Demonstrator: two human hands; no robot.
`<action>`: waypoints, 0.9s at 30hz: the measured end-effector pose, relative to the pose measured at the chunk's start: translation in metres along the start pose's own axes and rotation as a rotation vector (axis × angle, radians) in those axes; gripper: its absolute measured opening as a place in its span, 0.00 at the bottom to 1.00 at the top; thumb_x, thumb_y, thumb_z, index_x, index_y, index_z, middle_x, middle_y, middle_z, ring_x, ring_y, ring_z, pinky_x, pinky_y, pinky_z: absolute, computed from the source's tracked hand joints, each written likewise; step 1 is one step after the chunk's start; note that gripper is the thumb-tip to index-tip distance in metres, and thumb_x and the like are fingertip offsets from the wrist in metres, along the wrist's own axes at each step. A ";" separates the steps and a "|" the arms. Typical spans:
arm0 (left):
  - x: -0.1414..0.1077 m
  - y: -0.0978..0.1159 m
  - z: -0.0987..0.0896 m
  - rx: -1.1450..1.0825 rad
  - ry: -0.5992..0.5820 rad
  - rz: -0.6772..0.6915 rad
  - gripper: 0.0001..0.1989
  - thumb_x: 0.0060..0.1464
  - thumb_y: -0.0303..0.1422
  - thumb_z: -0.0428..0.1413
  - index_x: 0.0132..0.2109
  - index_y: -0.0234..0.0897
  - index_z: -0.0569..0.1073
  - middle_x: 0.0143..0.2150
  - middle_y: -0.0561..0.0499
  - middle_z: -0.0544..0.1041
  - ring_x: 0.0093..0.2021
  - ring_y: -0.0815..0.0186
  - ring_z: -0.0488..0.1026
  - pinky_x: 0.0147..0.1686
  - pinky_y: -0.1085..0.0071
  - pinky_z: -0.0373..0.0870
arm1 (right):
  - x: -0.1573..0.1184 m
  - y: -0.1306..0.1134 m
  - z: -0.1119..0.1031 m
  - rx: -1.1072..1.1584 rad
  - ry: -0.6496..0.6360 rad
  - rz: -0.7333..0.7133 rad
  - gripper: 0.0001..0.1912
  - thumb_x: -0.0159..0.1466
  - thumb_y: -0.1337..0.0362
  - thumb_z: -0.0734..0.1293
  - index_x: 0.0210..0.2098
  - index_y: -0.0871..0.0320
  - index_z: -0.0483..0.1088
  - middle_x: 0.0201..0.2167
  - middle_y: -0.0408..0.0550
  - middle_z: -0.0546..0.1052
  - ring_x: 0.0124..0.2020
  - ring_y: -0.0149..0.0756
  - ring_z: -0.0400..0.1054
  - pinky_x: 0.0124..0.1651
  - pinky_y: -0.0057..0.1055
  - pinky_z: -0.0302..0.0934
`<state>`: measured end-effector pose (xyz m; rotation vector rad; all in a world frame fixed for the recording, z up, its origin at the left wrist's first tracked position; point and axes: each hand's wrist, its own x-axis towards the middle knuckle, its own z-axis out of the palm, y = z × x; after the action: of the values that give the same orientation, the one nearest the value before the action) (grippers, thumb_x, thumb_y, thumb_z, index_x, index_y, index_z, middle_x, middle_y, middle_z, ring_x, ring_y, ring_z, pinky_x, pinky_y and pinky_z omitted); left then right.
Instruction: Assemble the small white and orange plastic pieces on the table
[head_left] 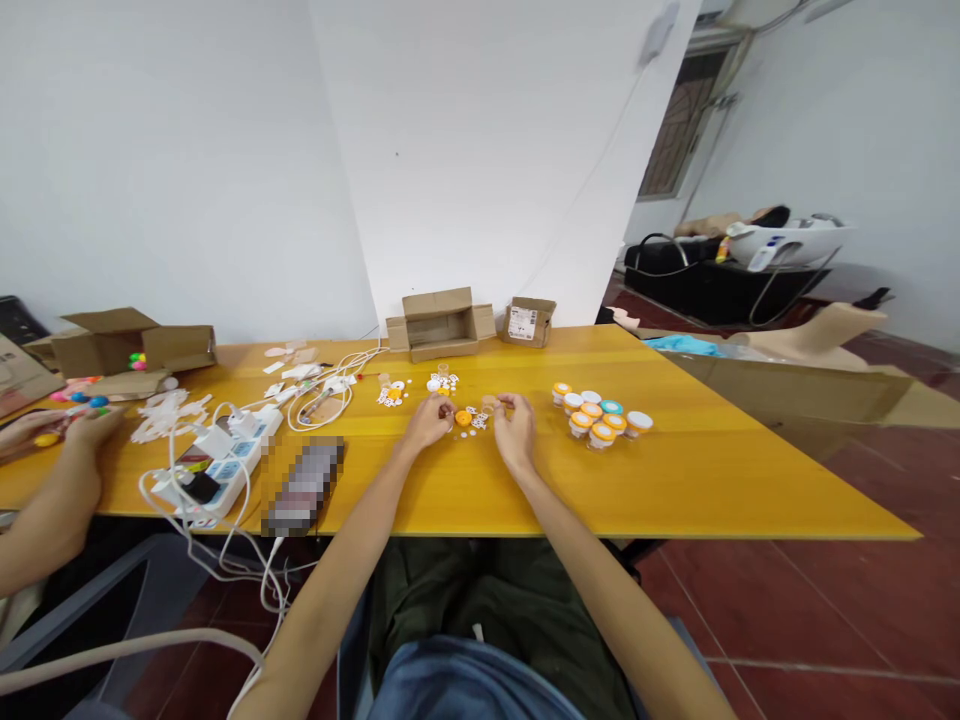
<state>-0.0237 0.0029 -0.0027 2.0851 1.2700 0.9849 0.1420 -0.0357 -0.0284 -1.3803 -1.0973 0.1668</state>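
Observation:
My left hand [430, 421] rests over the table with its fingers curled together. Whatever they may hold is too small to make out. Opposite it, my right hand [515, 428] is closed at the fingertips on a small clear plastic cup [490, 403]. Between the two hands lies an orange round cap [463, 418], beside a little heap of white cut-out pieces [478, 420]. Farther back are two more small heaps, one with white pieces [448, 380] and a clear cup, the other with white and orange pieces [391, 396].
Several lidded clear cups [598, 412] stand grouped to the right. Behind are an open cardboard box [439, 330] and a smaller carton [528, 323]. On the left lie a phone [306, 488], a power strip [236, 470] with cables, and a co-worker's hand [91, 428] among coloured balls.

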 end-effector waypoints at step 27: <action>0.000 0.005 0.003 -0.190 -0.013 0.021 0.04 0.52 0.29 0.58 0.35 0.39 0.79 0.39 0.51 0.77 0.41 0.63 0.74 0.49 0.65 0.72 | -0.002 0.024 0.011 -0.050 -0.185 -0.105 0.13 0.65 0.57 0.61 0.44 0.54 0.72 0.44 0.55 0.79 0.47 0.47 0.71 0.51 0.43 0.65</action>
<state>-0.0189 0.0011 -0.0008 1.9591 1.1043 1.0558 0.1454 -0.0229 -0.0515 -1.3676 -1.3331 0.1947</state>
